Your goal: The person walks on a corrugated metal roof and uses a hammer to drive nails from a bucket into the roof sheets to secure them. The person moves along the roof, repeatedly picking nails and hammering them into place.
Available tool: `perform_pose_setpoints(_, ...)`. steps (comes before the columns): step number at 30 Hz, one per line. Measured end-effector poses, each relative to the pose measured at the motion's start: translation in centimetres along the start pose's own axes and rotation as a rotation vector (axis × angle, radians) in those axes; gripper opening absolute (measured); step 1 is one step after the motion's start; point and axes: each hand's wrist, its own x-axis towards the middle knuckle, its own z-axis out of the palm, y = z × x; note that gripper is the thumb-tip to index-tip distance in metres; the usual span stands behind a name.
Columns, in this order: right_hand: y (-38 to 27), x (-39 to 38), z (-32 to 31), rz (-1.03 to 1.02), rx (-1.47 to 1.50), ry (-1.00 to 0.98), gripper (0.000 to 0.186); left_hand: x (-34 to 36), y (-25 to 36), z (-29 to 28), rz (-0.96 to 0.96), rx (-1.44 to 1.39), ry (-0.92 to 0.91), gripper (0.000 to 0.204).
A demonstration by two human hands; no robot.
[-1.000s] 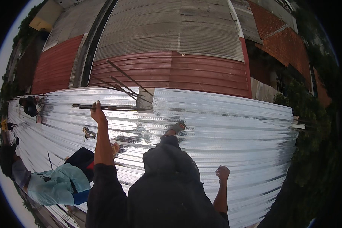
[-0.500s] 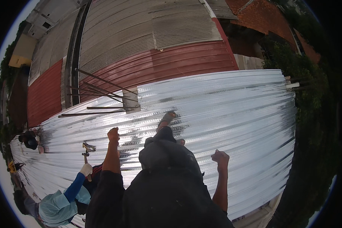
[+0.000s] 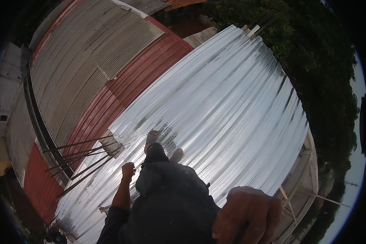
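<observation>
Left hand (image 3: 128, 171) looks closed, empty; right hand (image 3: 248, 211) curls, grip unclear. Best plant shoes (image 3: 151, 137) flat on the roof (image 3: 232, 110).

Outdoors on a silvery ribbed roof (image 3: 223, 110), beside red sheeting (image 3: 130, 83) and grey corrugated roofing (image 3: 81, 61), with dark trees (image 3: 321, 93) and pale sky (image 3: 355, 166).

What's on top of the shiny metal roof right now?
Two feet are on the metal roof; dark rods stick out over its left edge by a grey block. The body and right hand hide some roof; whatever lies underneath is covered.
</observation>
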Motion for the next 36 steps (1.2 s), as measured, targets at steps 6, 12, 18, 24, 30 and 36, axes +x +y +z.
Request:
perform_pose_setpoints(6,0.5,2.0,0.7,-0.120,-0.191,0.088,0.016,10.2,7.4,-4.5,-0.069,0.230,0.022,0.012)
perform_pose_setpoints(12,2.6,2.0,-1.4,-0.267,-0.207,0.178,0.018,15.8,22.4,-0.7,0.330,0.270,-0.118,0.019)
perform_pose_setpoints(18,3.3,2.2,1.8,-0.267,-0.340,0.342,0.020,6.5,43.3,23.4,0.569,0.555,-0.457,0.069)
perform_pose_setpoints(24,2.5,-1.5,2.8,-0.340,-0.368,0.426,0.022,-3.3,47.1,35.0,0.746,0.646,-0.731,0.062)
perform_pose_setpoints(30,0.4,-10.8,7.0,-0.242,-0.492,0.648,0.022,3.2,28.2,32.9,0.663,0.973,-0.774,0.048)
perform_pose_setpoints(36,1.9,-29.9,8.9,-0.135,-0.559,1.471,0.030,12.6,11.2,11.5,1.146,2.111,-0.826,0.031)
